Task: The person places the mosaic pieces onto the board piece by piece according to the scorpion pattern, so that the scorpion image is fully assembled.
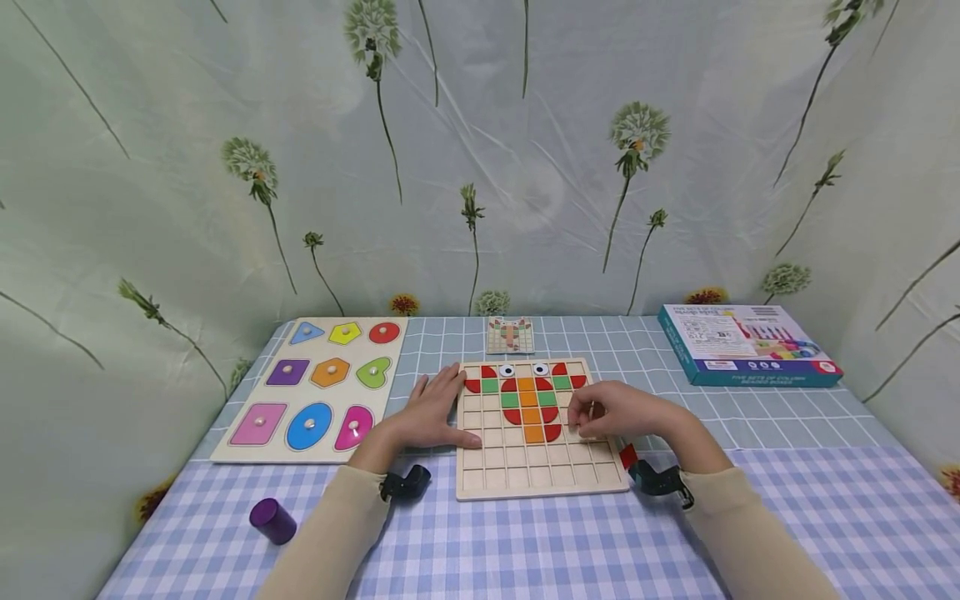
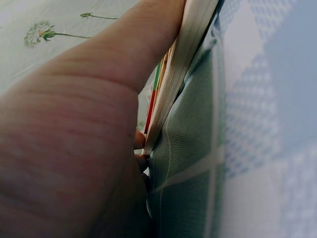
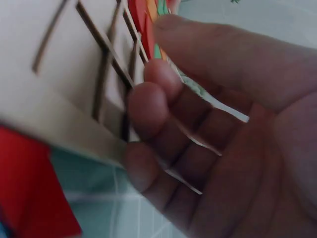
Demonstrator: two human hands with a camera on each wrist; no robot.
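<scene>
A wooden grid board (image 1: 517, 479) lies flat on the table, its upper part filled with red, green and orange tiles and two eye tiles. My left hand (image 1: 423, 417) rests at the board's left edge, fingers spread and thumb lying over its surface. Over the right side of the grid is my right hand (image 1: 618, 410), its fingers loosely bent. In the right wrist view, bent fingertips (image 3: 148, 106) come right at the grid, with no tile visible between them and the thumb. A small picture card (image 1: 510, 335) with a matching tile pattern lies behind the board.
Left of the board lies a shape puzzle (image 1: 273, 387) with knobbed pieces. A purple cylinder (image 1: 273, 521) stands near the left forearm. At the back right is a teal-edged box (image 1: 750, 346). Something red (image 1: 628, 457) sits by the board's right edge, partly hidden under the right wrist.
</scene>
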